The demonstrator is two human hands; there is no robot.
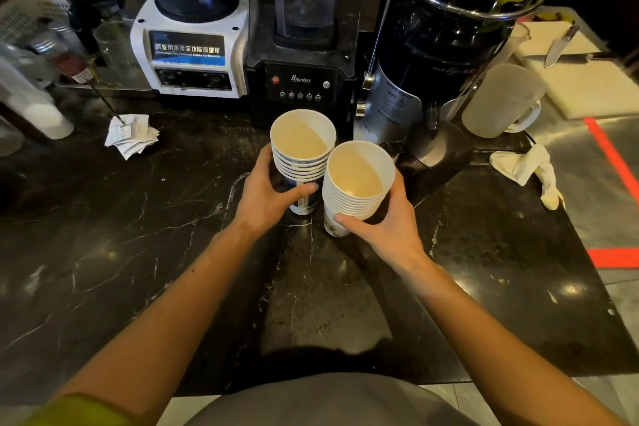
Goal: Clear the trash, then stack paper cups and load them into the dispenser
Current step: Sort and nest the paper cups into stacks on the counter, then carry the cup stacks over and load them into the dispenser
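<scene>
Two stacks of nested white paper cups stand side by side on the black marble counter (138,252), both upright with their mouths up. My left hand (266,194) is wrapped around the left cup stack (301,152), whose lower part shows blue print. My right hand (387,218) grips the right cup stack (358,180) from its right side. The rims of the two stacks almost touch. A crumpled white tissue (525,168) lies on the counter at the right. No cup dispenser is in view.
Behind the cups stand a white blender (192,55), a black blender (301,79) and a black juicer (432,73). Paper receipts (131,135) lie at the left. A frosted pitcher (501,100), a cutting board (584,79) and a knife (558,45) are at the right.
</scene>
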